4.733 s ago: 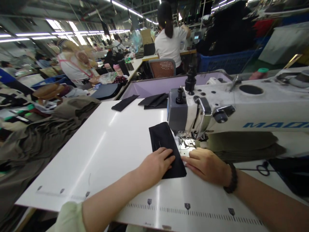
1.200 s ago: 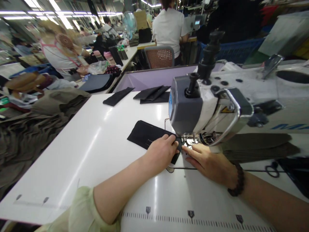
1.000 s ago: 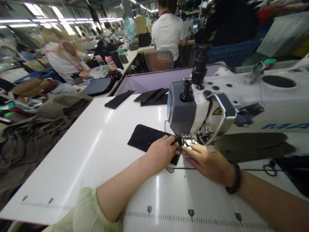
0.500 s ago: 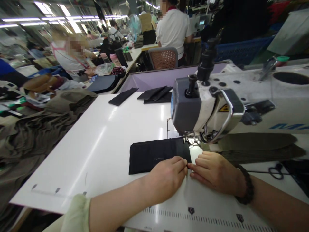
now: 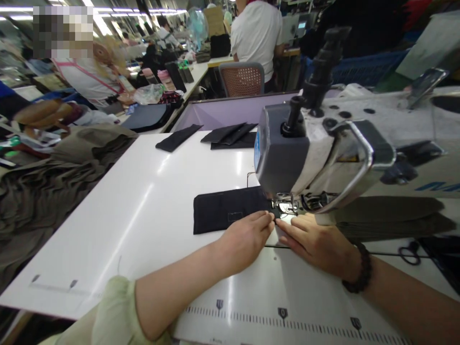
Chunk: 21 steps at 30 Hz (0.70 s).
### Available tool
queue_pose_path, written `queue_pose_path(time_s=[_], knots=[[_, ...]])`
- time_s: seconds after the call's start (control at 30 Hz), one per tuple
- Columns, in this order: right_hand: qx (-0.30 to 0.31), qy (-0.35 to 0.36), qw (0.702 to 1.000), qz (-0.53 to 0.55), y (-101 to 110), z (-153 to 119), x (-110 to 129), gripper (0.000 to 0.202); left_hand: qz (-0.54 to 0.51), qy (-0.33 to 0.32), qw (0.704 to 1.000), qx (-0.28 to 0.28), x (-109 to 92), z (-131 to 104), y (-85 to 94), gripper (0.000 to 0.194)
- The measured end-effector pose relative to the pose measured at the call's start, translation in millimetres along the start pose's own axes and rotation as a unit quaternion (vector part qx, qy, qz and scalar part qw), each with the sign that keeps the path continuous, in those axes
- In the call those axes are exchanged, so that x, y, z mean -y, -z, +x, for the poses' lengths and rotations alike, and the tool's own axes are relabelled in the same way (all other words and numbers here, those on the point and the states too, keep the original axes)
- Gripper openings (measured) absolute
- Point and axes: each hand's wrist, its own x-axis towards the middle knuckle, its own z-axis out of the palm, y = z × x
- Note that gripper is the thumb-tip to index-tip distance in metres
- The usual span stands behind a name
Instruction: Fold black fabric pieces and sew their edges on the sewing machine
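A flat black fabric piece (image 5: 212,212), folded and with a small stitched rectangle on it, lies on the white sewing table. Its right edge runs beneath the presser foot (image 5: 282,205) of a sewing machine (image 5: 287,153). My left hand (image 5: 247,239) has its fingers pinched on the near right corner of the fabric. From the other side, my right hand (image 5: 316,244) reaches in with fingers stretched out, the index fingertip at that same corner and the thumb apart from it. A dark beaded bracelet circles my right wrist.
Several black fabric pieces (image 5: 230,135) lie at the table's far edge. Olive fabric strips (image 5: 388,215) sit under the machine arm, near scissors (image 5: 409,252). Brown-grey cloth (image 5: 61,177) is heaped at left. Two people and a chair (image 5: 241,79) are beyond.
The black fabric has slid away from me under the presser foot, its near corner now close to the foot. Both hands have moved forward with it. The camera view has shifted slightly.
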Motion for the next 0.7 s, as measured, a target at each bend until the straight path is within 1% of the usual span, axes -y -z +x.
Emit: queue_pose_path(time_s=[0.1, 0.27, 0.4, 0.47, 0.53, 0.6, 0.63, 0.7], knots=[[0.009, -0.026, 1.000, 0.005, -2.6, 0.0, -1.3, 0.027, -0.036, 0.021, 0.999, 0.005, 7.8, 6.6, 2.9, 0.026], [0.014, -0.033, 0.999, 0.013, -4.4, -2.6, -2.0, 0.026, -0.078, 0.044, 0.996, -0.019, 19.6, 14.6, -0.1, 0.019], [0.027, -0.046, 0.998, 0.018, -3.2, -0.2, -1.3, 0.027, -0.079, 0.060, 0.995, -0.029, 23.2, 18.6, -4.8, 0.016], [0.024, -0.044, 0.999, 0.015, -3.8, 0.8, -1.5, 0.027, -0.077, 0.065, 0.994, -0.036, 22.9, 19.4, -6.2, 0.015], [0.006, -0.032, 0.999, 0.005, -6.6, -2.3, -1.8, 0.028, -0.080, 0.068, 0.994, -0.042, 21.4, 18.6, -6.3, 0.016], [-0.026, -0.021, 0.999, 0.001, -13.4, -10.4, -2.7, 0.031, -0.080, 0.065, 0.994, -0.047, 19.4, 16.5, -5.7, 0.017], [-0.041, -0.023, 0.999, 0.006, -19.0, -15.2, -3.7, 0.031, -0.073, 0.060, 0.994, -0.048, 18.6, 15.2, -5.7, 0.019], [-0.098, -0.033, 0.994, 0.029, -35.0, -21.6, -7.3, 0.028, -0.043, 0.041, 0.998, -0.031, 18.5, 12.9, -7.5, 0.018]])
